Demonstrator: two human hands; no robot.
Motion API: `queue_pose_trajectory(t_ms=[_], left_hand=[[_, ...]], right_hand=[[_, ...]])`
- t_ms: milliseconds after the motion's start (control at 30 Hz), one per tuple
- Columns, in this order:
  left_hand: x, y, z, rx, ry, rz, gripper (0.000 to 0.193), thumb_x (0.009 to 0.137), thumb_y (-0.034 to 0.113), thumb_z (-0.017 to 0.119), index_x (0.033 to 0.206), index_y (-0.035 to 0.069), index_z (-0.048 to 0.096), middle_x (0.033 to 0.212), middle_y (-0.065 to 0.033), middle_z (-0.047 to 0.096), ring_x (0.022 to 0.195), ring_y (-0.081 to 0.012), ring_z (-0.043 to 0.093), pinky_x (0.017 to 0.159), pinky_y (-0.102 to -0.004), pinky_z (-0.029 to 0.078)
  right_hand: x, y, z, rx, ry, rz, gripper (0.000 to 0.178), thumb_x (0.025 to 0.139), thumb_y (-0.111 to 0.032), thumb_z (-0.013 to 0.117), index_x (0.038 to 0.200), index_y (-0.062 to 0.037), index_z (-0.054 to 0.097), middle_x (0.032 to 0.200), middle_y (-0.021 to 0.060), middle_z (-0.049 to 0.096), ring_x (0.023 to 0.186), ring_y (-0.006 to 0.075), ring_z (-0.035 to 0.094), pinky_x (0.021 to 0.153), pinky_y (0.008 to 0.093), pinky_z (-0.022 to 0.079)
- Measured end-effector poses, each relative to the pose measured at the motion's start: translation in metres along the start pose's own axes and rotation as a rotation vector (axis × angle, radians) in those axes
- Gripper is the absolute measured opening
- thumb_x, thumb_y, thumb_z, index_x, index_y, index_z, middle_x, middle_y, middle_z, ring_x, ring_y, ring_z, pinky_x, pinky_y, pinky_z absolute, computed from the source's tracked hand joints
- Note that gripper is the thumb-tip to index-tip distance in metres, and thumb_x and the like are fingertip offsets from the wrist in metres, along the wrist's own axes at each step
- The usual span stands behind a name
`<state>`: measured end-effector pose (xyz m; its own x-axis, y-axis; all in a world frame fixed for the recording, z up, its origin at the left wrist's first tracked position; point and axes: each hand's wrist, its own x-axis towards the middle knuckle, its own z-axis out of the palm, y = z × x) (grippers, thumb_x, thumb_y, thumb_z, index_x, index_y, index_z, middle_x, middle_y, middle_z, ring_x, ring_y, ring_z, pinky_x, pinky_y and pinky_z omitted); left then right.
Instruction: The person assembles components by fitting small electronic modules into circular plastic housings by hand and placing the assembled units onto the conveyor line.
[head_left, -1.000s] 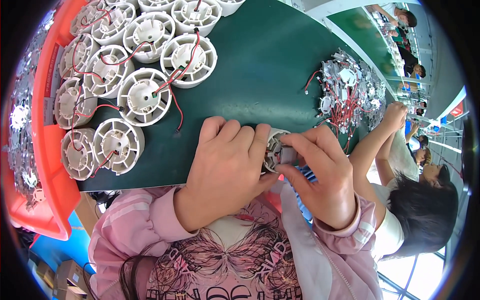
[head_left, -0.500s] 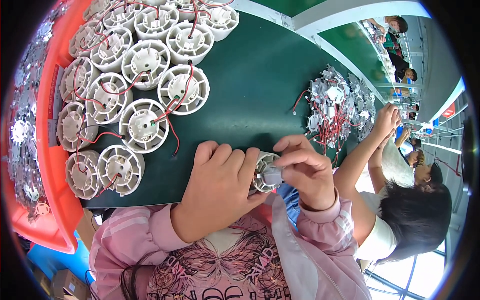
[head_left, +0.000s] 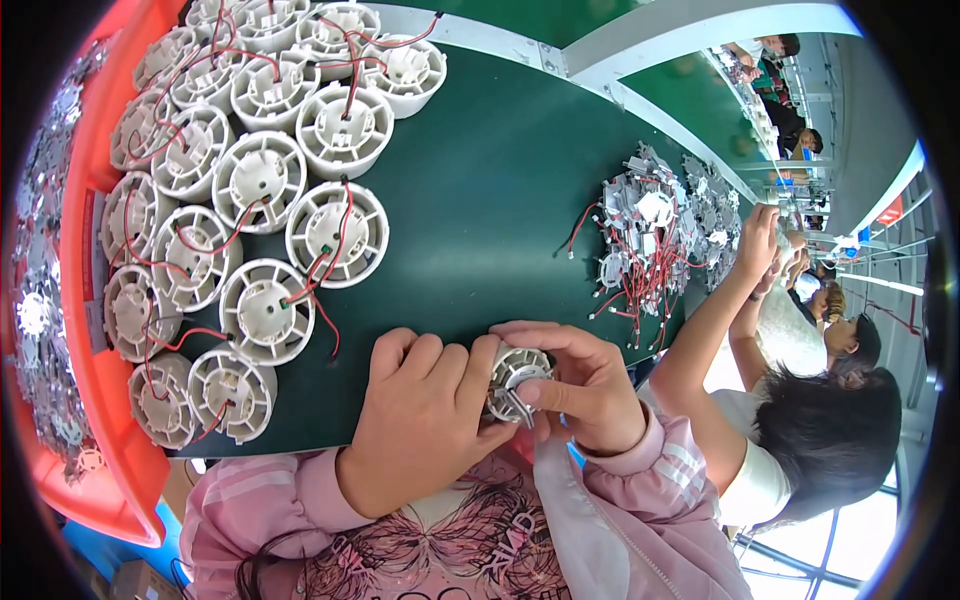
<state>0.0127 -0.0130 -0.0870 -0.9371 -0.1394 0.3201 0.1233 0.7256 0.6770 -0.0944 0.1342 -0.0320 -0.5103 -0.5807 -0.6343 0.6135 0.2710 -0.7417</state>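
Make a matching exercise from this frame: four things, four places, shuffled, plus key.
Things
1. Red-orange bin
2. White round housings
3. Heap of grey parts with red wires
4. Small round part

Places
A. Right side of the green bench
B. Held between the left hand and the right hand
C. Along the picture's left side, beside the bench
D. Grouped on the left side of the bench

Pairs: 1-C, 2-D, 3-A, 4-B
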Motion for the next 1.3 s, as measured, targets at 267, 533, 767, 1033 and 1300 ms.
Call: queue_pose_trajectory(t_ms=[267,533,767,1033,1300], left_hand=[[0.0,0.001,0.002,0.034,-0.002,0.017,0.066,0.057,0.033,0.077,0.107,-0.005,0.057,0.077,-0.0071,0.051,0.073,-0.023,0.049,0.078,-0.0388,0.038],[0.002,-0.007,-0.01,-0.32,0.043,-0.055,0.038,0.07,0.017,0.074,0.099,-0.002,0.059,0.066,-0.0084,0.053,0.06,-0.0258,0.049,0.064,-0.036,0.041],[-0.001,0.011,-0.076,-0.717,-0.113,-0.273,0.015,0.08,0.009,0.068,0.076,0.0,0.058,0.062,-0.0074,0.053,0.057,-0.0221,0.051,0.059,-0.0357,0.043],[0.005,0.036,-0.074,-1.503,0.014,-0.057,0.036,0.093,0.025,0.053,0.066,0.002,0.049,0.066,-0.0094,0.053,0.065,-0.0212,0.051,0.071,-0.0418,0.045],[-0.008,0.057,-0.081,-1.983,-0.09,-0.237,0.038,0.099,0.027,0.043,0.069,0.003,0.046,0.065,-0.0077,0.048,0.063,-0.0227,0.048,0.08,-0.047,0.045]], right_hand=[[0.008,0.007,-0.007,-0.121,-0.055,-0.12,0.038,0.074,0.012,0.065,0.111,0.0058,0.06,0.122,0.0209,0.055,0.077,0.0174,0.065,0.046,0.0218,0.05],[0.004,0.012,0.006,-0.024,-0.178,-0.349,0.046,0.072,0.003,0.073,0.115,0.0036,0.058,0.12,0.0171,0.057,0.089,0.0214,0.064,0.078,0.0275,0.052],[-0.027,-0.024,0.006,-0.708,-0.204,-0.628,0.063,0.062,-0.011,0.086,0.115,0.0059,0.056,0.11,0.015,0.062,0.092,0.0211,0.064,0.085,0.0306,0.049],[-0.052,-0.031,0.007,-0.676,-0.367,-0.734,0.066,0.055,-0.016,0.09,0.109,0.0066,0.058,0.104,0.0159,0.065,0.091,0.02,0.065,0.08,0.0284,0.05],[-0.064,-0.033,0.014,-0.708,-0.289,-0.835,0.06,0.054,-0.015,0.089,0.102,0.0065,0.06,0.096,0.015,0.068,0.082,0.0189,0.068,0.073,0.0268,0.053]])
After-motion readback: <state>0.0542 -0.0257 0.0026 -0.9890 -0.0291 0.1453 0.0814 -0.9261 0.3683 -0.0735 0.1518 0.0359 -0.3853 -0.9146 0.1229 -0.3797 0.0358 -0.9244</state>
